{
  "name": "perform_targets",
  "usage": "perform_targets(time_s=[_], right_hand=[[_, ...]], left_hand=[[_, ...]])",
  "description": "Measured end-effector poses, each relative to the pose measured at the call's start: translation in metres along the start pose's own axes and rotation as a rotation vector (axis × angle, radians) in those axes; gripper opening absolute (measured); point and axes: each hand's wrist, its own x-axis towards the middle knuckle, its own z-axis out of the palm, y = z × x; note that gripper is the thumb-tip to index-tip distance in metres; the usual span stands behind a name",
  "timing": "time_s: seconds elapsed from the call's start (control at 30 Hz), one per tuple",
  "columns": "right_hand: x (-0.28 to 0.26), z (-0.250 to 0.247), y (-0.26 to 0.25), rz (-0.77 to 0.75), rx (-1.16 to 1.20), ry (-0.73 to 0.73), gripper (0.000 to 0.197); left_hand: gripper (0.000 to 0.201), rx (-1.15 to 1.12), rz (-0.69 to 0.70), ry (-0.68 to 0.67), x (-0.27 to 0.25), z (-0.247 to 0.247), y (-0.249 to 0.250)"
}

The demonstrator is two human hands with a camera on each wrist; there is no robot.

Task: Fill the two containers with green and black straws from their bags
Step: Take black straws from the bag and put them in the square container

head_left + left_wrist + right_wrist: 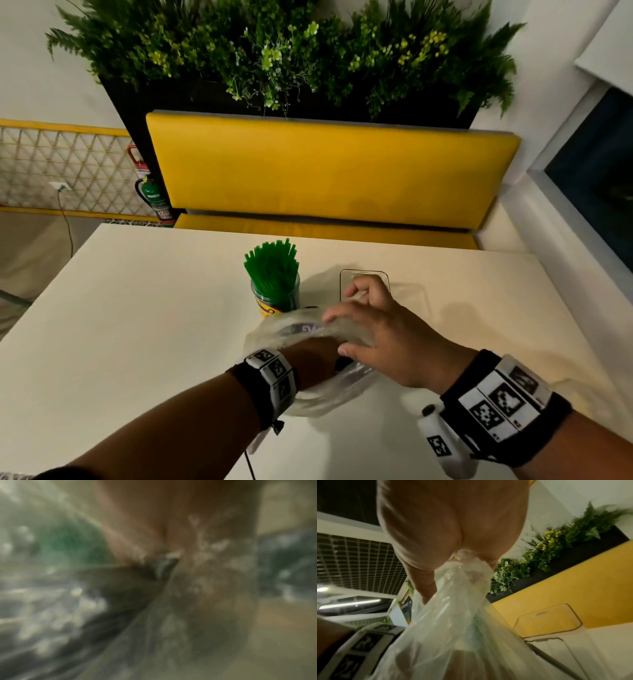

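On the pale worktop, a jar packed with upright green straws stands just beyond and left of the hands. The left hand reaches inside a clear plastic bag; its fingers are hidden by the film and blurred in the wrist view, so whether they grip anything cannot be told. The right hand holds the bag's mouth, its fingers curled and pinching the bunched plastic. Just past those fingers sits an empty clear container.
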Motion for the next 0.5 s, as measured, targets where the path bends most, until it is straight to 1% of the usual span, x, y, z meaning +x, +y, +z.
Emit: perform_targets(time_s=[0.03,0.07,0.1,0.13,0.17,0.23,0.27,0.33,0.37,0.4,0.43,0.47,0.5], right_hand=[[-0.002,0.001,-0.001,-0.046,-0.057,-0.027,0.037],[-0.003,0.001,-0.003,-0.055,-0.124,-0.076,0.028],[-0.004,0.002,-0.002,-0.026,-0.189,-0.127,0.026],[-0.005,0.002,0.0,0.039,-0.242,-0.172,0.035],[-0.007,0.003,0.006,0.123,-0.284,-0.207,0.05],[-0.01,0.004,0.014,0.265,-0.347,-0.27,0.078],[-0.012,0.005,0.016,0.303,-0.362,-0.296,0.089],[-0.013,0.01,0.019,0.339,-0.358,-0.332,0.103],[-0.013,0.012,0.02,0.347,-0.324,-0.349,0.107],[-0.012,0.013,0.022,0.35,-0.255,-0.365,0.108],[-0.011,0.015,0.026,0.354,-0.139,-0.365,0.103],[-0.011,0.017,0.031,0.371,0.0,-0.359,0.094],[-0.013,0.02,0.037,0.389,0.136,-0.332,0.082]], left_hand=[[0.036,0.036,0.001,-0.035,-0.003,0.0,-0.002],[0.037,0.043,0.006,-0.049,-0.006,0.0,-0.002],[0.036,0.037,0.032,-0.057,-0.01,0.0,-0.003],[0.034,0.053,0.087,-0.069,-0.014,-0.001,-0.003],[0.031,0.067,0.129,-0.077,-0.015,-0.001,-0.004],[0.027,0.103,0.195,-0.003,-0.014,0.003,-0.014],[0.024,0.099,0.197,0.027,-0.016,0.002,-0.015],[0.012,0.08,0.207,0.063,-0.024,-0.002,-0.015],[0.009,0.068,0.214,0.07,-0.028,-0.004,-0.014],[0.009,0.068,0.203,0.064,-0.031,-0.006,-0.014],[0.011,0.048,0.191,0.066,-0.033,-0.008,-0.016],[0.012,-0.015,0.175,0.069,-0.037,-0.011,-0.016],[0.014,-0.145,0.167,0.059,-0.039,-0.013,-0.019]])
